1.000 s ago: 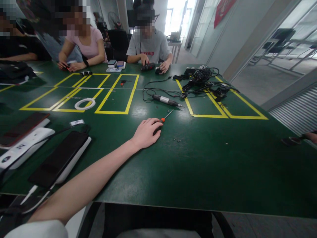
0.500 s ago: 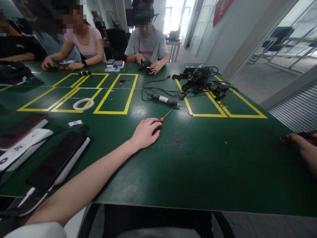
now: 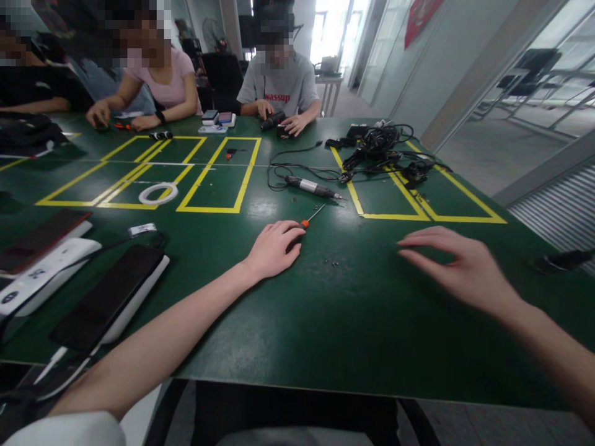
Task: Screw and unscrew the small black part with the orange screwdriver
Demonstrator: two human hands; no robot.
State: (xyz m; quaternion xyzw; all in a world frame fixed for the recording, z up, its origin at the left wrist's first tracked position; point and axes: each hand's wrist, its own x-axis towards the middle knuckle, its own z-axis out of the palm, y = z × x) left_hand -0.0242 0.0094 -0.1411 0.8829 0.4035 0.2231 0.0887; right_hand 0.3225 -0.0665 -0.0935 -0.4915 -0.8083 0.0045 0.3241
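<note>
Out ahead on the green table (image 3: 372,322), the left hand (image 3: 274,248) lies palm down with its fingers loosely bent over the near end of a small screwdriver (image 3: 305,223). Only the orange tip of the handle and the thin metal shaft show past the fingertips, with the shaft pointing away and to the right. Whether the fingers actually grip the handle or just rest on it cannot be told.

The right hand (image 3: 458,266) is well apart to the right, low over the table. It is flat and open, fingers spread and pointing left, and it holds nothing. It is a little blurred.

A few tiny screws (image 3: 332,263) lie on the table between the two hands, nearer the left one. Just beyond the screwdriver lies a powered driver (image 3: 309,186) with its cord, and past that to the right sits a tangle of black cables (image 3: 381,148) across yellow tape lines (image 3: 395,217). A white ring (image 3: 158,193) lies inside a taped box to the left. Dark flat devices on white bases (image 3: 109,297) sit by the left forearm. Across the table, a person in a grey shirt (image 3: 281,87) has both hands on a black tool (image 3: 272,121).
</note>
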